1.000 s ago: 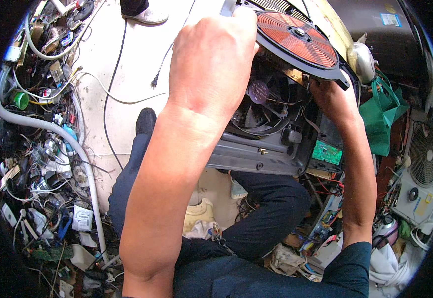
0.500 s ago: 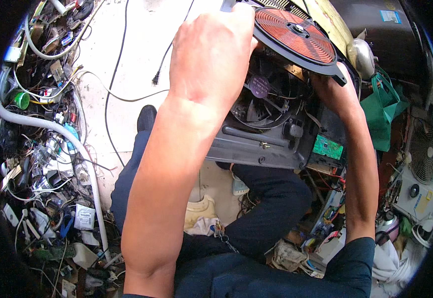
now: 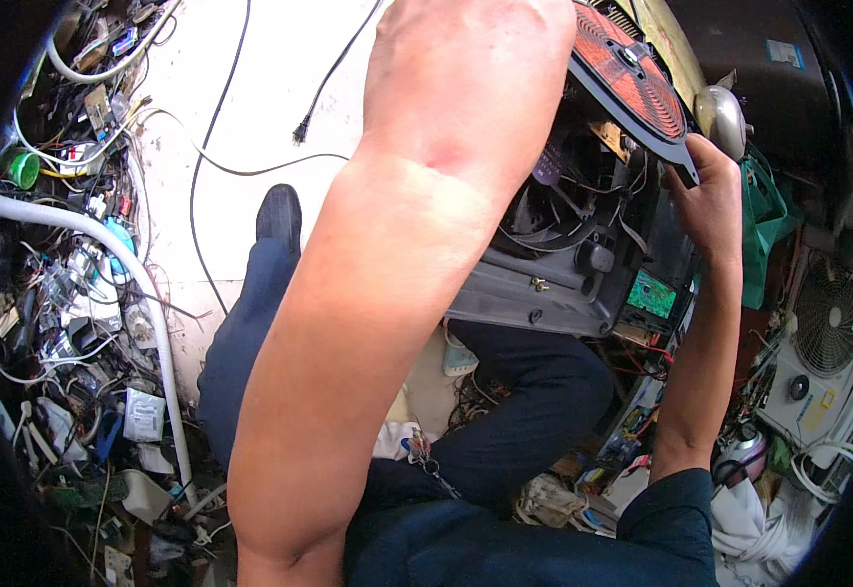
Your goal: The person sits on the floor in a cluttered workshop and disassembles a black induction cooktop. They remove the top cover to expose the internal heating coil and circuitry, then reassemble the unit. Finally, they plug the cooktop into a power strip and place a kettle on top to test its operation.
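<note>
L hand [image 3: 471,73] had shifted up-right; fingers out of frame, grip can't tell. Below them, fan [image 3: 549,210] sat in dark housing [image 3: 568,305]. Coil [image 3: 653,86], right of L hand, above-left of fingers of R hand [image 3: 710,191], looked steeper vs a sec ago. R hand had come out to its corner, so prob. less reach underneath; fingers part-hidden, grip unclear.

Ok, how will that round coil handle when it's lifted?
The coil will probably stay stiff, since its copper-coloured rings sit in a flat, dark frame. It may feel fairly heavy for its size, given the tightly packed windings. Those windings look exposed, so they could scratch if knocked.
</note>
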Motion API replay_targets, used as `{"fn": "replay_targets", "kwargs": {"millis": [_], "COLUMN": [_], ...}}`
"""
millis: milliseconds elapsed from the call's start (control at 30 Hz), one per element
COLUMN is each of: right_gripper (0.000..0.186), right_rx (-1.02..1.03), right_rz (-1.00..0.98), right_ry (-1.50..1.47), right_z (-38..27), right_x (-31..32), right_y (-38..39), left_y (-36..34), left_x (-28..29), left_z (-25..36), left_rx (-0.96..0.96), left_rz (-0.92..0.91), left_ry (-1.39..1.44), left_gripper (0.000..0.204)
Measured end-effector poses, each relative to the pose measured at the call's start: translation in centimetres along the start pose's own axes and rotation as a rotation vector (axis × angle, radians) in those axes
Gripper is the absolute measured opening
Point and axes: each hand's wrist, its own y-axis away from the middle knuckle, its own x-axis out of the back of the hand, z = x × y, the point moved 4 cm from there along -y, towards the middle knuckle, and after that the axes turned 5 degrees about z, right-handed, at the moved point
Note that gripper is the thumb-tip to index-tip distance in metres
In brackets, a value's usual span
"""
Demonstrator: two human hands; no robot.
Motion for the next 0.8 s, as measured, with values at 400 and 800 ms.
{"fn": "replay_targets", "kwargs": {"millis": [400,800], "right_gripper": [0.027,0.028], "right_rx": [0.083,-0.049], "right_rz": [-0.084,-0.038], "right_ry": [-0.012,-0.105], "right_z": [0.9,2.8], "right_x": [-1.3,-1.7], "right_y": [-0.2,1.0], "left_y": [0.2,-0.4], "left_x": [-0.3,-0.9], "left_z": [0.1,0.3], "left_rx": [0.037,-0.02], "left_rz": [0.006,-0.158], "left_ry": [0.058,-0.088], "left_gripper": [0.01,0.023]}}
